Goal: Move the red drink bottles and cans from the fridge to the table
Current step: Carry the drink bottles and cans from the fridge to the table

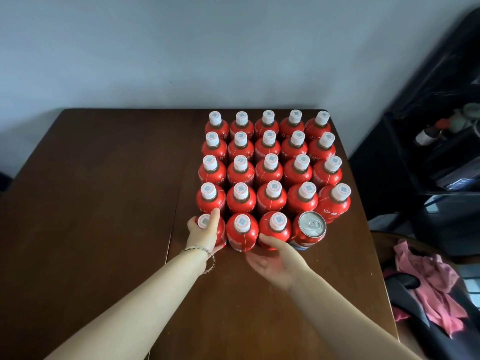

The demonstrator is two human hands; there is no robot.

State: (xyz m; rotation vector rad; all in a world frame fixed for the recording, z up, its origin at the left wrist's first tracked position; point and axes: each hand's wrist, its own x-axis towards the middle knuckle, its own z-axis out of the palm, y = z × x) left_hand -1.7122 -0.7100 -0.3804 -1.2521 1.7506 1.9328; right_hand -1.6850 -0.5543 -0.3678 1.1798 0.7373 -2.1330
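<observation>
Bottles [270, 167] are crowding the bench [104, 203]; left fingers [214, 216] are wrapping the corner bottle [221, 231], right fingers [274, 245] are lying loose and empty, a can [310, 229] standing just beyond them.

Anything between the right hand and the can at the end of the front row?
Nothing visible does. The right hand is open just in front of the third front-row bottle; the can stands beside that bottle, its near side unblocked. The left hand grips the front-left bottle, off that path.
</observation>
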